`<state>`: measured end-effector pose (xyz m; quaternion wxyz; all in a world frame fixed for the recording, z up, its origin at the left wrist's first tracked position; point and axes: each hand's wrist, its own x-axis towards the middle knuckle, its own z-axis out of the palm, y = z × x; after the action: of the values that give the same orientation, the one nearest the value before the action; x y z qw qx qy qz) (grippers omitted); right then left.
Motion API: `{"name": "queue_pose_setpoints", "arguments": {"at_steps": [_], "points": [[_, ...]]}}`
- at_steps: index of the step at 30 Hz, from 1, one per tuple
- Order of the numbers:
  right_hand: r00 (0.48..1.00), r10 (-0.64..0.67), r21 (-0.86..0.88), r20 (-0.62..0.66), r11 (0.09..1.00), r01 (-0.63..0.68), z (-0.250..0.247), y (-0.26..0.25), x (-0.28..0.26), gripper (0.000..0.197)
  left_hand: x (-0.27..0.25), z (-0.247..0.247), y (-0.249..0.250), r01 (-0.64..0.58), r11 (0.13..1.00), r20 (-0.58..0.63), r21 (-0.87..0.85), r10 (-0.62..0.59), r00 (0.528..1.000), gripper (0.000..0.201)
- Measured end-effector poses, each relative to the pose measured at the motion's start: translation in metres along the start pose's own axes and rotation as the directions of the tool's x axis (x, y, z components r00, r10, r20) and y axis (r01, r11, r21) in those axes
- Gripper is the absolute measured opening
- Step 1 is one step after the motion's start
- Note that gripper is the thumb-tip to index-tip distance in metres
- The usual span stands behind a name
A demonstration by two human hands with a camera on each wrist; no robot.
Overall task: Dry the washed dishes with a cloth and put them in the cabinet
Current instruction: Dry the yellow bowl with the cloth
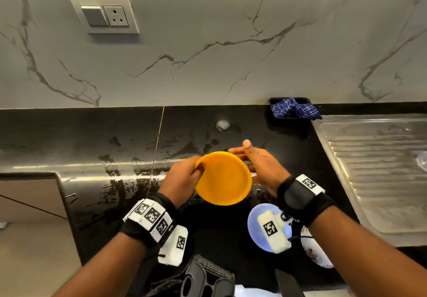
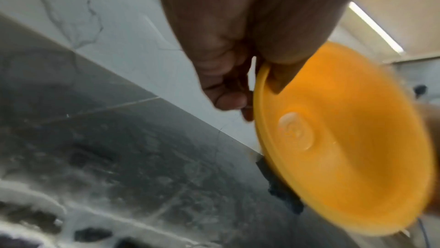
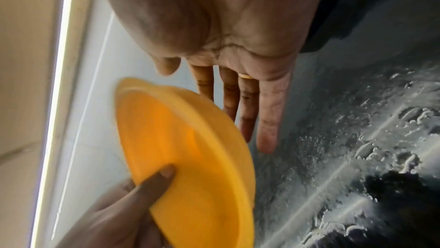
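Overhead, left hand (image 1: 182, 181) pinching orange plate (image 1: 223, 178), right hand (image 3: 228, 60) fingers straight in wrist view

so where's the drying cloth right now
In the head view the blue checked cloth lies bunched in a small black tray at the back right of the black counter, against the marble wall, beside the steel drainboard; neither hand touches it.

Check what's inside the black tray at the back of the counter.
A blue checked cloth lies crumpled in the black tray, one corner spilling over the right rim toward the sink drainboard. The cloth covers most of the tray floor, so anything under it is hidden.
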<state>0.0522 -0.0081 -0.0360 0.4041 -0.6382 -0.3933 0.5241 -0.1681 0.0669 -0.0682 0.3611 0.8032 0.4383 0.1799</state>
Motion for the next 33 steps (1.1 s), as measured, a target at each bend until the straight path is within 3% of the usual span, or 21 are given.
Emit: {"name": "queue_pose_setpoints", "arguments": {"at_steps": [2, 5, 7, 9, 12, 14, 16, 18, 20, 22, 24, 26, 28, 31, 33], "points": [[1.0, -0.011, 0.073, -0.022, 0.997, 0.012, -0.007, -0.001, 0.001, 0.051, 0.007, 0.003, 0.006, 0.165, 0.975, 0.076, -0.15, -0.155, 0.985, 0.026], [0.993, -0.108, 0.022, -0.045, 0.994, 0.109, -0.017, 0.002, 0.008, 0.032, 0.014, 0.01, 0.019, 0.286, 0.842, 0.16, -0.457, -0.239, 0.958, 0.037], [0.989, -0.133, 0.027, -0.066, 0.991, 0.135, -0.026, 0.003, 0.014, 0.027, 0.017, 0.013, 0.027, 0.37, 0.686, 0.243, -0.626, -0.28, 0.929, 0.064], [0.993, -0.102, 0.098, -0.064, 0.989, 0.108, -0.036, -0.001, 0.021, 0.027, 0.021, 0.018, 0.037, 0.448, 0.47, 0.354, -0.76, -0.278, 0.893, 0.087], [0.996, -0.094, 0.129, -0.012, 0.987, 0.095, -0.045, -0.004, 0.033, 0.028, 0.031, 0.025, 0.054, 0.489, 0.121, 0.455, -0.864, -0.227, 0.861, 0.086], [0.991, -0.135, 0.045, 0.012, 0.99, 0.135, -0.054, -0.002, 0.047, 0.03, 0.04, 0.03, 0.064, 0.459, -0.013, 0.451, -0.888, -0.221, 0.865, 0.083], [0.982, -0.182, -0.075, 0.046, 0.98, 0.185, -0.07, -0.003, 0.062, 0.046, 0.05, 0.035, 0.069, 0.419, -0.096, 0.43, -0.903, -0.232, 0.873, 0.079], [0.978, -0.21, -0.208, 0.013, 0.956, 0.208, -0.093, -0.007, 0.079, 0.054, 0.058, 0.039, 0.068, 0.392, -0.127, 0.412, -0.911, -0.254, 0.875, 0.075], [0.949, -0.279, -0.415, -0.147, 0.888, 0.196, -0.131, -0.01, 0.104, 0.041, 0.064, 0.043, 0.062, 0.377, -0.136, 0.4, -0.916, -0.276, 0.874, 0.071], [0.88, -0.381, -0.682, -0.285, 0.725, 0.093, -0.176, -0.011, 0.131, 0.034, 0.067, 0.046, 0.059, 0.371, -0.128, 0.392, -0.92, -0.287, 0.874, 0.071], [0.857, -0.415, -0.872, -0.305, 0.485, -0.075, -0.216, -0.01, 0.155, 0.036, 0.069, 0.048, 0.057, 0.374, -0.109, 0.389, -0.921, -0.276, 0.879, 0.081], [0.897, -0.334, -0.927, -0.29, 0.332, -0.176, -0.241, -0.004, 0.175, 0.043, 0.07, 0.05, 0.057, 0.361, -0.126, 0.382, -0.924, -0.284, 0.879, 0.083], [0.943, -0.222, -0.95, -0.247, 0.246, -0.191, -0.253, 0.002, 0.19, 0.05, 0.071, 0.05, 0.059, 0.345, -0.166, 0.381, -0.924, -0.317, 0.869, 0.077], [0.962, -0.15, -0.962, -0.23, 0.183, -0.202, -0.26, 0.009, 0.204, 0.051, 0.072, 0.052, 0.061, 0.349, -0.181, 0.39, -0.92, -0.31, 0.867, 0.085], [0.949, -0.179, -0.953, -0.261, 0.201, -0.225, -0.261, 0.009, 0.208, 0.045, 0.07, 0.051, 0.06, 0.361, -0.17, 0.395, -0.917, -0.263, 0.88, 0.095]]}}
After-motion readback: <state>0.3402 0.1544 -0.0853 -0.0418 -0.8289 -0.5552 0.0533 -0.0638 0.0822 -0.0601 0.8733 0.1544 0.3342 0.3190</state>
